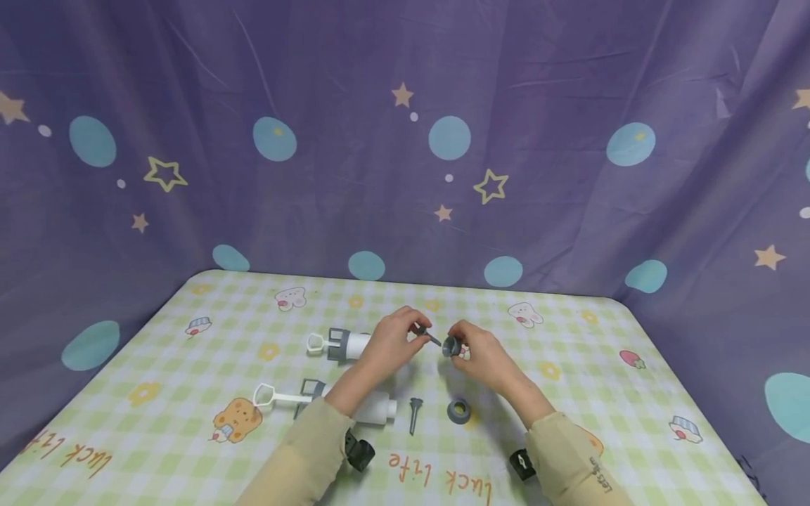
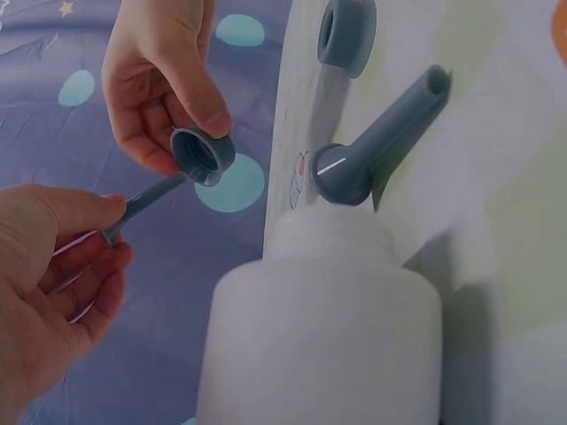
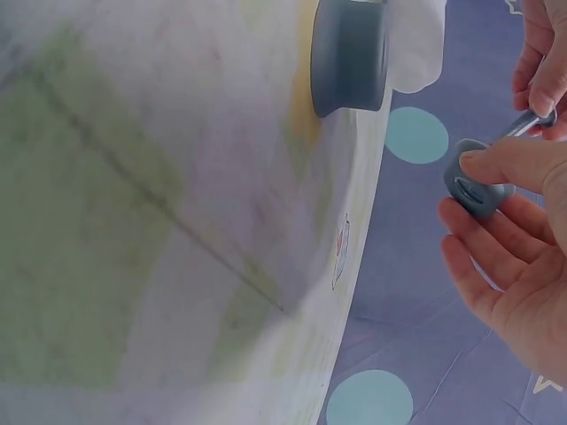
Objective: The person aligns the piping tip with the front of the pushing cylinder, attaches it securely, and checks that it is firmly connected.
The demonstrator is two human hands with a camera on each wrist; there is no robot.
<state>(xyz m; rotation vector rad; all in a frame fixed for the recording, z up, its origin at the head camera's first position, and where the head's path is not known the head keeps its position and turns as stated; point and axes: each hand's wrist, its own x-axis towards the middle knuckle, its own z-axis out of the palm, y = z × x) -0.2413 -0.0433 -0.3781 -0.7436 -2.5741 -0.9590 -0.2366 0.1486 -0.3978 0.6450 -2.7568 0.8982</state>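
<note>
My left hand (image 1: 394, 342) pinches a slim grey nozzle (image 2: 149, 204) by its wide end between thumb and fingers. In my right hand (image 1: 484, 356) is a grey threaded cap (image 2: 197, 158), gripped by its rim with the open side turned left. The nozzle's narrow tip points at the cap's opening, close to it in the left wrist view. Below the hands, a second grey nozzle (image 1: 414, 416) and a second grey cap (image 1: 458, 412) lie on the tablecloth. Nearest my left forearm is a white cylinder (image 1: 378, 407) with a threaded neck, partly hidden by the arm.
Another white cylinder (image 1: 357, 346) with a grey collar lies farther back, behind my left hand. White loop handles (image 1: 264, 396) stick out leftward from both cylinders. The checked tablecloth (image 1: 209, 365) ends at a purple curtain (image 1: 354, 211).
</note>
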